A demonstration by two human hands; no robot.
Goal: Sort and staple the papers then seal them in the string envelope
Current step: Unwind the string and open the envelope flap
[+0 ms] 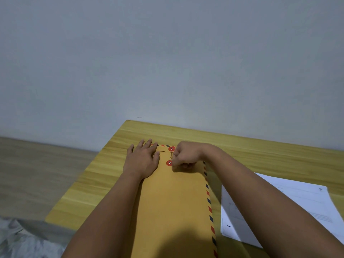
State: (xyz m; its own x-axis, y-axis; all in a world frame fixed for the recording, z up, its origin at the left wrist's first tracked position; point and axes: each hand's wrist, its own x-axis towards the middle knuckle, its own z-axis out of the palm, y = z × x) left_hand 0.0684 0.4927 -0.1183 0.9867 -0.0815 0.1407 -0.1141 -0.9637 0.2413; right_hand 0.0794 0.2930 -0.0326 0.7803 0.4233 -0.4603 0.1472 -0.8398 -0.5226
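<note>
A yellow-brown string envelope with a red and dark striped border lies lengthwise on the wooden table, its flap end far from me. Two red discs sit on the flap end, and a thin dark string runs crossed between them. My left hand lies flat with straight fingers on the envelope's far left corner. My right hand is curled beside the discs and pinches the string. Whatever is inside the envelope is hidden.
A stack of white printed papers lies on the table to the right of the envelope, partly under my right forearm. A grey wall rises just behind the table's far edge. Wood floor and grey cloth lie to the left.
</note>
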